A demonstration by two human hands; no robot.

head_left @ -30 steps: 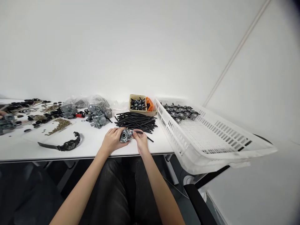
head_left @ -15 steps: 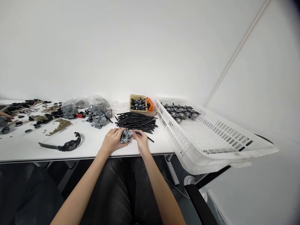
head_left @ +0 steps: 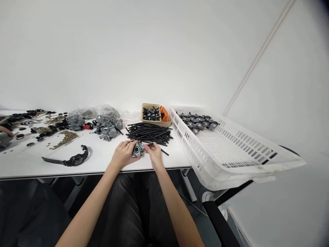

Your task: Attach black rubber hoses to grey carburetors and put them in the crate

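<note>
A grey metal carburetor (head_left: 137, 150) with a round bore facing me is gripped by my left hand (head_left: 123, 154) just above the table's front edge. My right hand (head_left: 155, 155) pinches a short black rubber hose (head_left: 149, 144) against the carburetor's right side. My fingers hide where hose and carburetor meet, so I cannot tell how they join. Right behind both hands lies a pile of black rubber hoses (head_left: 149, 133). One loose hose (head_left: 165, 152) sticks out beside my right hand.
At the right a white plastic crate (head_left: 221, 161) holds several carburetors (head_left: 199, 121). A beige bin (head_left: 151, 105) of small parts stands behind the hoses. More carburetors (head_left: 108, 128), brass fittings (head_left: 66, 138) and a black wristwatch (head_left: 77, 160) lie to the left. Another person's hand (head_left: 5, 130) shows at the far left.
My right fingers have shifted slightly on the hose at the carburetor's side. The left hand keeps its hold. At the far left, the other person's hand and part have moved slightly.
</note>
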